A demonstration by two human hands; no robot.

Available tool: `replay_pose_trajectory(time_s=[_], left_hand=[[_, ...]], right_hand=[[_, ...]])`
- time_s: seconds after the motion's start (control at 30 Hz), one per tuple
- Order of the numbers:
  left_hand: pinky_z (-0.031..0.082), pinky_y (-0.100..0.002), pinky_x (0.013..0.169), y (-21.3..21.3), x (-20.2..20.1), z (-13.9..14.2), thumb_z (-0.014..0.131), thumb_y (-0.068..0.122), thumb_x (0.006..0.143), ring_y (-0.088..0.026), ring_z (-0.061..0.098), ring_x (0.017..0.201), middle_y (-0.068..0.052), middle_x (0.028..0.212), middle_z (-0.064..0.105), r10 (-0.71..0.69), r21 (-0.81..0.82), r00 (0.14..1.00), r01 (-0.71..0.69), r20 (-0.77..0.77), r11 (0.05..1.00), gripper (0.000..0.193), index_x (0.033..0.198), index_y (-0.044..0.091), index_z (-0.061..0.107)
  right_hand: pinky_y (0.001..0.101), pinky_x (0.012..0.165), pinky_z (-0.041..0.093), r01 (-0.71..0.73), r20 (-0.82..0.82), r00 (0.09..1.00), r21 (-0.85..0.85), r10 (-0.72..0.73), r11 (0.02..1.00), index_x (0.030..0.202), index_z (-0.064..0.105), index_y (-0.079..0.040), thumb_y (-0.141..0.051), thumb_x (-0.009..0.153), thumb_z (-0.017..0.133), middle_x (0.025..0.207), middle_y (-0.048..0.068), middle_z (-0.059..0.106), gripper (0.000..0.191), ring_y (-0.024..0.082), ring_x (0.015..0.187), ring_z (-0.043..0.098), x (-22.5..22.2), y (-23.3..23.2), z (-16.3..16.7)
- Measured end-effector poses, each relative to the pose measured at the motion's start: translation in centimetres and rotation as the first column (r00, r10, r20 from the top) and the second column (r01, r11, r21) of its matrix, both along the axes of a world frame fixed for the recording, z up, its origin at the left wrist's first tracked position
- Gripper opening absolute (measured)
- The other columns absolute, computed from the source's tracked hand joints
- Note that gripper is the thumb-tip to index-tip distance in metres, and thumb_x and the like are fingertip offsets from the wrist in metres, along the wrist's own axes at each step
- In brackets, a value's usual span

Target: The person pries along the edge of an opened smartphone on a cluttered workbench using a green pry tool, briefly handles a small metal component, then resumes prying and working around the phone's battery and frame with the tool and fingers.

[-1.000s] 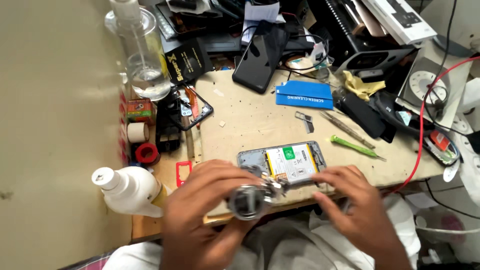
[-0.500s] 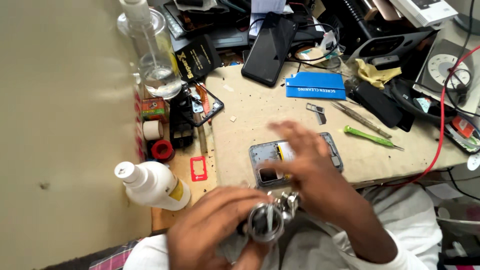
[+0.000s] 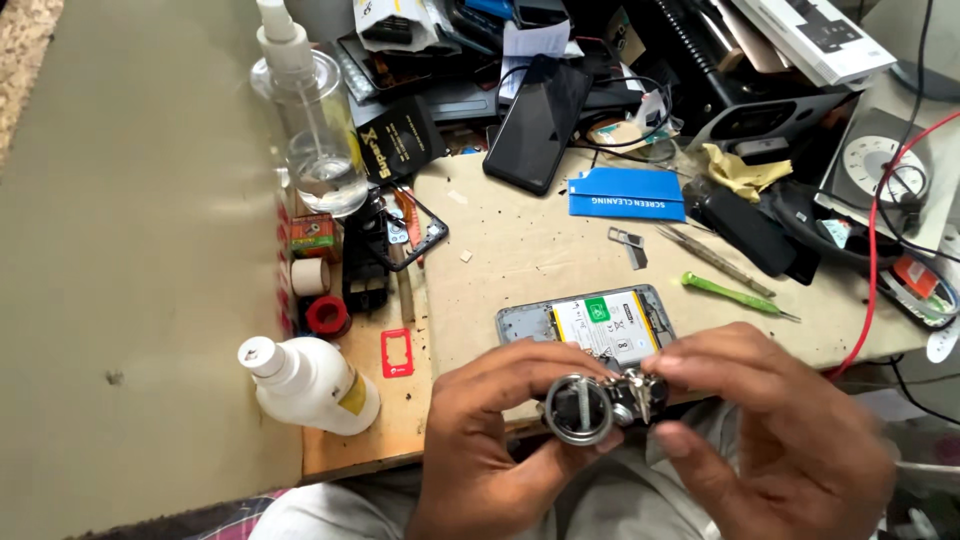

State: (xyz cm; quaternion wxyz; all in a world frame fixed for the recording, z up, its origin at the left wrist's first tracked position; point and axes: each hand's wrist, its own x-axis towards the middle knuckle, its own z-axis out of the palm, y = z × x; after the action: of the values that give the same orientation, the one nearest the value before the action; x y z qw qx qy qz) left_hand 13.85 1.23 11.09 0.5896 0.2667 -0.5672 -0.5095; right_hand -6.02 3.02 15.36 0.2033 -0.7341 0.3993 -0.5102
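1. Leftmost, at about nine o'clock from my hands, a white squeeze bottle (image 3: 310, 380) lies tipped on the wooden bench (image 3: 520, 250), with a red tape roll (image 3: 327, 315) just above it and a clear spray bottle (image 3: 315, 120) standing well beyond, near eleven o'clock.
2. My left hand (image 3: 490, 450) is curled narrowly around a small round metal tool (image 3: 590, 408), fingers under its ring-shaped end, thumb over the top.
3. That tool sits off the bench edge, over my lap, at six o'clock from the opened phone (image 3: 590, 328), whose back is off and whose white battery label shows.
4. My right hand (image 3: 770, 440) pinches the tool's other end, where small metal tips stick out; thumb and forefinger are closed tight on it.
5. Further right, at two o'clock, a green-handled screwdriver (image 3: 735, 295) and tweezers (image 3: 715, 258) lie apart from everything I hold.
6. I judge the risk is a slip: held over my lap, the tool or a loose part could drop and vanish into cloth, or a sharp tip could jab my finger if I squeeze unevenly.
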Motion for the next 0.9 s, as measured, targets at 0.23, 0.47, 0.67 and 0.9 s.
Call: replay_pose_trajectory(time_s=[0.23,0.47,0.67,0.9], left_hand=[[0.062,-0.032,0.096,-0.3,0.0,0.4,0.087,0.002,0.080,-0.021,0.077,0.107,-0.011,0.110,0.078,-0.014,-0.059,0.999,0.016,0.033,0.998,0.027,0.105,0.001,0.077],[0.059,-0.039,0.112,-0.5,0.2,0.1,0.084,0.000,0.082,-0.023,0.078,0.112,-0.007,0.113,0.077,0.107,-0.252,0.982,-0.066,0.156,0.965,0.031,0.110,0.004,0.074],[0.057,-0.043,0.117,-0.6,-0.4,-0.2,0.081,-0.002,0.078,-0.024,0.076,0.113,-0.005,0.113,0.076,0.203,-0.352,0.954,-0.117,0.220,0.929,0.035,0.111,0.006,0.072],[0.055,-0.046,0.118,-0.3,-0.9,0.1,0.077,-0.005,0.077,-0.024,0.073,0.115,-0.006,0.114,0.074,0.308,-0.431,0.899,-0.155,0.311,0.889,0.036,0.111,0.006,0.072]], right_hand=[[0.0326,0.088,0.060,0.072,0.053,0.996,0.057,-0.075,0.996,0.109,0.068,0.007,0.009,0.079,0.075,0.107,0.021,0.073,0.031,0.025,0.104,0.073,0.7,0.2,0.9],[0.0332,0.089,0.060,0.069,-0.063,0.996,0.054,-0.065,0.996,0.107,0.070,0.005,0.007,0.077,0.077,0.108,0.018,0.072,0.030,0.024,0.103,0.074,0.1,-0.1,1.2],[0.0321,0.083,0.058,0.032,-0.343,0.939,-0.015,-0.035,0.999,0.100,0.071,-0.003,0.000,0.069,0.078,0.106,0.015,0.069,0.032,0.024,0.101,0.072,0.3,-0.7,4.0],[0.0286,0.079,0.059,0.189,-0.406,0.892,-0.062,-0.198,0.980,0.093,0.071,-0.004,-0.001,0.075,0.081,0.098,0.009,0.073,0.021,0.018,0.092,0.075,0.4,-0.3,2.9]])
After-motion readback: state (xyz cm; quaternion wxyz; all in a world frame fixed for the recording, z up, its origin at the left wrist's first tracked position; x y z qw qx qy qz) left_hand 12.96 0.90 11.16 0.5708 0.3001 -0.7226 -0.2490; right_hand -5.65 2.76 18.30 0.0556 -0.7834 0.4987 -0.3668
